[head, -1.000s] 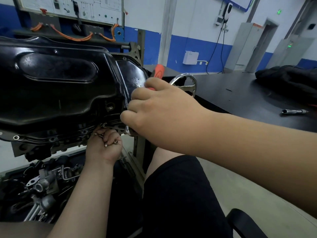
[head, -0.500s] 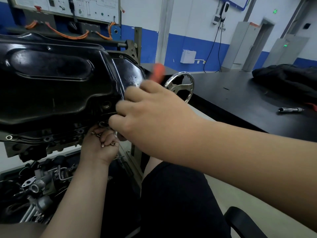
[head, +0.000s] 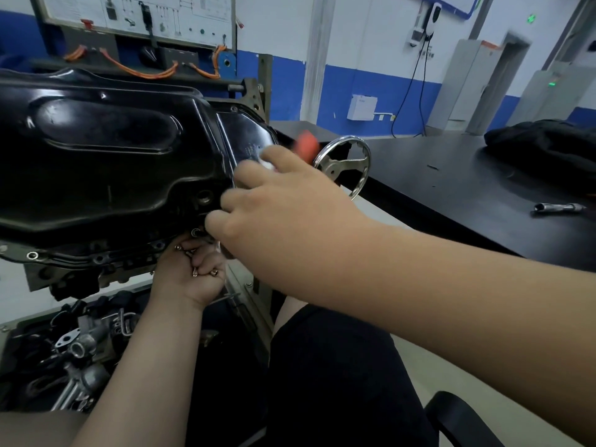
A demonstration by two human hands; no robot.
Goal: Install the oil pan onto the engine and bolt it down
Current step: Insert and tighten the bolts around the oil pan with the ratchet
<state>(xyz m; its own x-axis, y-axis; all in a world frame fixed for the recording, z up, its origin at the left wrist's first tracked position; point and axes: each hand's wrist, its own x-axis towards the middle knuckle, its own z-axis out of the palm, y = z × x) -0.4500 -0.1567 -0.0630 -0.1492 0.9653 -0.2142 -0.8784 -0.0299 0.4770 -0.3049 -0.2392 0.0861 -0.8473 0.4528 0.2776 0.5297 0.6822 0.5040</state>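
1. Now the black oil pan (head: 106, 162) sits on the engine (head: 96, 264) at the left. Its rim lies along the engine's edge.
2. The right hand (head: 283, 214) is up against the near corner of the pan. Its fingers curl round a red-handled tool (head: 308, 145), which looks blurry. The tool's tip is hidden behind the hand.
3. The left hand (head: 190, 280) is just under the pan's rim, right below the right hand. It is curled into a fist and holds a few small bolts (head: 214, 272). Their ends poke out between the fingers.
4. A shiny silver wheel (head: 346, 166) sticks out just behind the right hand.
5. A long black table (head: 451, 195) runs along the right side. A metal socket wrench (head: 558, 207) lies on it, well away from both hands. A dark bundle (head: 548, 140) lies farther back on it.
6. Low on the left, under the engine, lies a heap of grey metal parts (head: 80, 346).
7. A white board (head: 138, 14) hangs on the wall behind the engine, with orange wires (head: 145, 71) under it.
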